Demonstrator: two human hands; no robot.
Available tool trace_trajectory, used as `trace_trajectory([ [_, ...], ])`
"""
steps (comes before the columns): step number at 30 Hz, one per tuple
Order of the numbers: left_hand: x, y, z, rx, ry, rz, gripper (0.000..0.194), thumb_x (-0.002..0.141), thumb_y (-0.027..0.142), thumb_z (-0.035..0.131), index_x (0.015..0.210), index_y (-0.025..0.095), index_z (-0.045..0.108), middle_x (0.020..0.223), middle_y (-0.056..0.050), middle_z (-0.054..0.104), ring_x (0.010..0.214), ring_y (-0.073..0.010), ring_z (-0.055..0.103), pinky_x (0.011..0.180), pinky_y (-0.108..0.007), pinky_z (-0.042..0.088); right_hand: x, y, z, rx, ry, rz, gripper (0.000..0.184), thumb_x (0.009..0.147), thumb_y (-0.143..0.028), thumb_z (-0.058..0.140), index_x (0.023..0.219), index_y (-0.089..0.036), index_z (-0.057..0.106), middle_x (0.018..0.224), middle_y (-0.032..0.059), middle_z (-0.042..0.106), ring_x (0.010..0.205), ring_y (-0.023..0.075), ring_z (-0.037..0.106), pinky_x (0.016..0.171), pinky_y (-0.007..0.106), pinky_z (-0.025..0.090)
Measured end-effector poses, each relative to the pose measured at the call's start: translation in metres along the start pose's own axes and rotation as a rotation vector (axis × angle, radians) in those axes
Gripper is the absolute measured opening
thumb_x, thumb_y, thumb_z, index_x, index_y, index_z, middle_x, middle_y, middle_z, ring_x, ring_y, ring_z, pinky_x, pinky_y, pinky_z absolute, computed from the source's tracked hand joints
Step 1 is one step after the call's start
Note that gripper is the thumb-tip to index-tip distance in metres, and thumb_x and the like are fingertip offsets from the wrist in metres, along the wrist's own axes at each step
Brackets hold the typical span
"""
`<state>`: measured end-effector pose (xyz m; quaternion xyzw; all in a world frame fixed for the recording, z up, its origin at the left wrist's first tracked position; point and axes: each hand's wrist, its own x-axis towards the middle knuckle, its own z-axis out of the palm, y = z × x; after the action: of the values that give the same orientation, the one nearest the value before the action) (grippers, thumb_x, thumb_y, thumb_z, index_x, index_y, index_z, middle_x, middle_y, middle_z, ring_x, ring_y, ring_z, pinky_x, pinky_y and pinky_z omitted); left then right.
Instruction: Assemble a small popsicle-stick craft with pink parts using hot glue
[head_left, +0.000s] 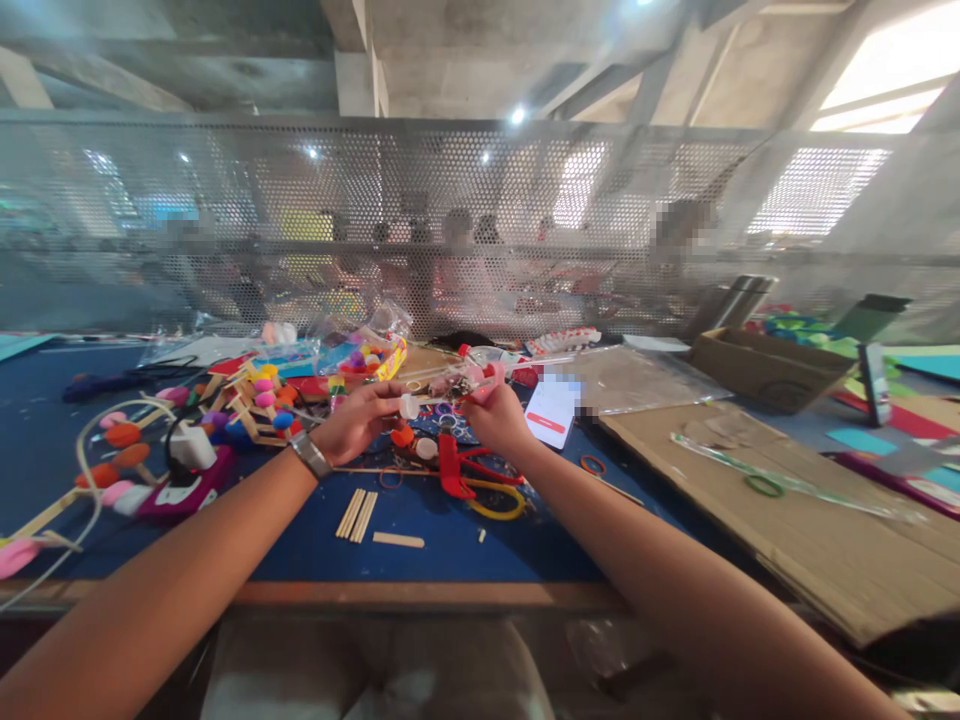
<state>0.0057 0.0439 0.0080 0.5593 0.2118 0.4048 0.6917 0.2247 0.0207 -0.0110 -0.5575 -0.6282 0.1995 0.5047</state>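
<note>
My left hand [358,425], with a wristband on its wrist, pinches a small round whitish plastic cap [409,406] between thumb and fingers. My right hand [499,415] is closed around a pink piece [487,383] whose kind I cannot make out; the fingers partly hide it. A thin pale stick [442,401] shows between the two hands. Just below them lie red-handled scissors [451,465], a yellow-handled pair [499,502], and another pale round cap [427,448]. Several flat wooden craft sticks [357,515] lie closer to the table's front edge, beside a single one [398,540].
Colourful pom-poms and joined sticks [259,400] crowd the left, near a purple power strip [187,485] with a white plug and cable. A phone [551,410] lies right of my right hand. Cardboard [750,500] and an open box [772,365] occupy the right. A perforated screen [465,230] stands behind.
</note>
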Motion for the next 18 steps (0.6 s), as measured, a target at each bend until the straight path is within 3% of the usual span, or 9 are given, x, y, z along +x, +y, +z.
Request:
trace_trajectory([
  [14,-0.0010,0.0015,0.0047,-0.004,0.046,-0.017,0.027,0.066,0.021,0.078,0.088,0.012,0.066,0.078,-0.002,0.064,0.065,-0.0108,0.059,0.063,-0.025,0.048,-0.0003,0.0022,0.0002,0.000,-0.014,-0.013,0.014,0.062,-0.026,0.049,0.050,-0.021,0.042,0.049,-0.0023,0.048,0.050,0.0131,0.043,0.049,0.026,0.031],
  [18,-0.0010,0.0020,0.0053,0.005,0.062,-0.018,0.027,0.065,0.021,0.078,0.088,0.013,0.065,0.077,-0.002,0.064,0.066,-0.0110,0.059,0.064,-0.025,0.048,-0.0019,-0.0019,0.0006,0.058,-0.033,-0.041,0.010,0.065,-0.028,0.058,0.060,-0.019,0.056,0.058,-0.0002,0.058,0.061,0.0167,0.054,0.056,0.028,0.041],
])
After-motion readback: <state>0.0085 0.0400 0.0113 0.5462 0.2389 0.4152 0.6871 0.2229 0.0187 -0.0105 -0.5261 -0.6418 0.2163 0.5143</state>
